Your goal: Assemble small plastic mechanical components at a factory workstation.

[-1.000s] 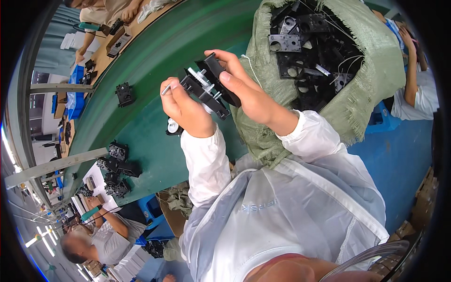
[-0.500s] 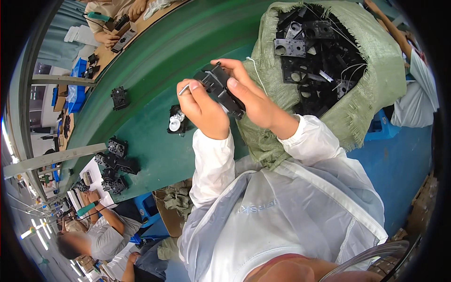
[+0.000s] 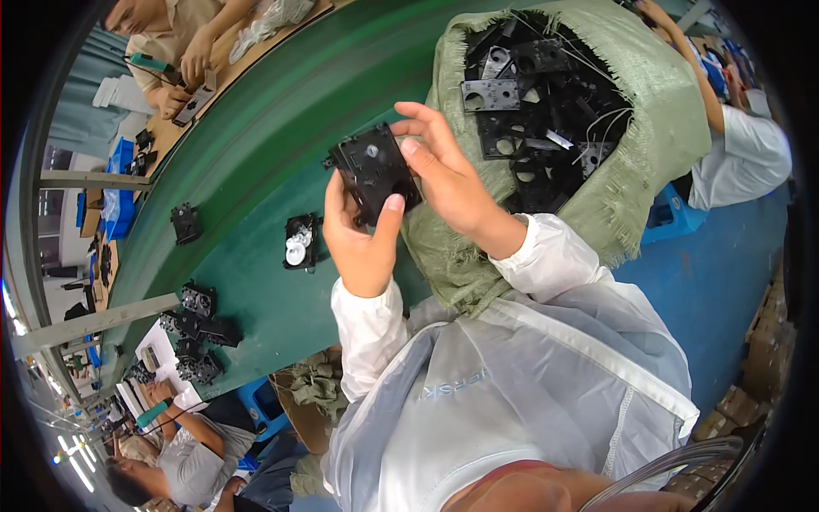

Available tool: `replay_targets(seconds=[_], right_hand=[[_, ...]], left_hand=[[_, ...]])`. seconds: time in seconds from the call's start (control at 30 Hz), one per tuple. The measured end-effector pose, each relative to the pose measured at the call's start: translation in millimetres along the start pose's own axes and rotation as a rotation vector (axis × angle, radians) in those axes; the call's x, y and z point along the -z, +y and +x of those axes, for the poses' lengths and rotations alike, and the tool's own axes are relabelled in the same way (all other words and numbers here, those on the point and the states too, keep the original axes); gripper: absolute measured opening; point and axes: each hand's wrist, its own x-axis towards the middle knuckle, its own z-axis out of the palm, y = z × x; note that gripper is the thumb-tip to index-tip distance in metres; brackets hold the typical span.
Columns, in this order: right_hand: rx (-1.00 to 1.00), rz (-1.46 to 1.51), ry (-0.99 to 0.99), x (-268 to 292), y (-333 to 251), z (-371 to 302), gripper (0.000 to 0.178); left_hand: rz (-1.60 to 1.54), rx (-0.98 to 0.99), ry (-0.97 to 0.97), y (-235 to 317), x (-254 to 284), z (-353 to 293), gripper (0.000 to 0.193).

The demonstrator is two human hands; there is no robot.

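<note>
A black plastic housing [image 3: 373,171], boxy with a flat face, small holes and a round pale spot, is held up over the green work surface. My left hand [image 3: 367,252] grips it from below, thumb on the face and fingers round the left side. My right hand [image 3: 456,188] is at its right edge, with thumb and fingertips against that edge and the index finger stretched out. On the surface to the left lies another black housing [image 3: 300,242] with white gears in it. A woven green sack [image 3: 657,128] full of black plastic parts [image 3: 546,111] stands beside my right hand.
A single black housing [image 3: 185,224] lies on the green belt [image 3: 256,136]; several more are clustered [image 3: 200,328] at the left near a metal bar [image 3: 102,324]. Co-workers sit at the upper left, lower left and right. A blue stool [image 3: 670,213] stands beyond the sack.
The housing has been turned so its flat face shows, and my hands have shifted their hold. The thin silver rod seen at my left fingers is out of sight. The view has swung slightly.
</note>
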Motion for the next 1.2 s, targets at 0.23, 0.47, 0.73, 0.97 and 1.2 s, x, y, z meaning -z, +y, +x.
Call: replay_targets(seconds=[0.23,0.47,0.73,0.97,1.2], right_hand=[[-0.069,0.004,-0.056,32.0,-3.9,6.9,0.029],[0.056,-0.569,0.085,73.3,-42.7,16.9,0.035],[0.263,-2.09,-0.11,136.2,-87.4,-13.0,0.042],[0.23,-1.852,0.006,143.9,-104.2,-9.5,0.022],[0.12,-1.135,0.2,108.4,-92.9,-10.6,0.021]], left_hand=[[-0.143,0.069,-0.154,-9.8,-2.4,1.9,0.053],[-0.292,0.224,-0.476,-22.2,-27.1,65.6,0.055],[0.355,0.201,0.048,-147.9,12.7,220.0,0.042],[1.091,0.379,0.192,-126.1,-0.5,217.3,0.049],[0.492,-0.523,-0.072,-48.4,-27.0,80.6,0.046]])
